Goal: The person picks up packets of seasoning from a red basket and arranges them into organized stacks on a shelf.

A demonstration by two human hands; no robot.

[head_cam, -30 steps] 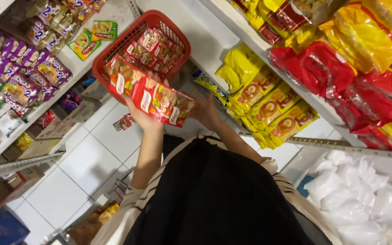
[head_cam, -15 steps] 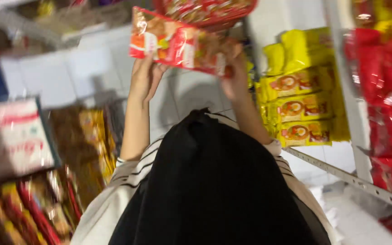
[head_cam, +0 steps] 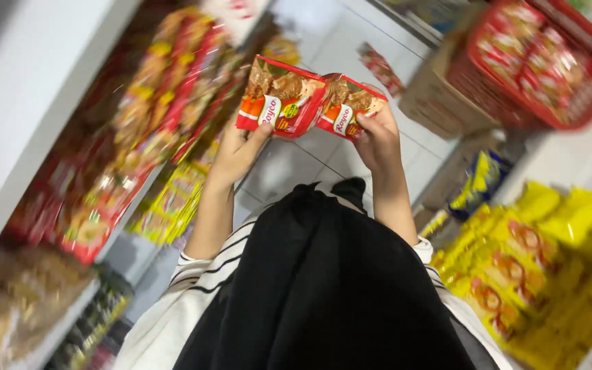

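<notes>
Head view, looking down over my chest: both hands up in front of me, holding a strip of red and orange sachets (head_cam: 310, 99) between them. My left hand (head_cam: 241, 151) grips the strip's left end, thumb on the front face near the lower edge, fingers wrapped behind. My right hand (head_cam: 378, 137) closes on the right end, thumb over the top edge of the last sachet, fingers behind it. The strip sags a bit in the middle, held above the white tiled floor (head_cam: 296, 164), well clear of the shelves on either side.

Red shopping basket (head_cam: 549, 68) sits upper right, full of more red packets, next to a cardboard box (head_cam: 433, 96). Yellow packets (head_cam: 536, 260) are stacked on the shelf at right. Blurred red and yellow packets (head_cam: 145, 137) hang along the left shelf (head_cam: 42, 116); too smeared to tell what they are. Black cloth (head_cam: 323, 288) and striped sleeves (head_cam: 200, 274) fill the bottom.
</notes>
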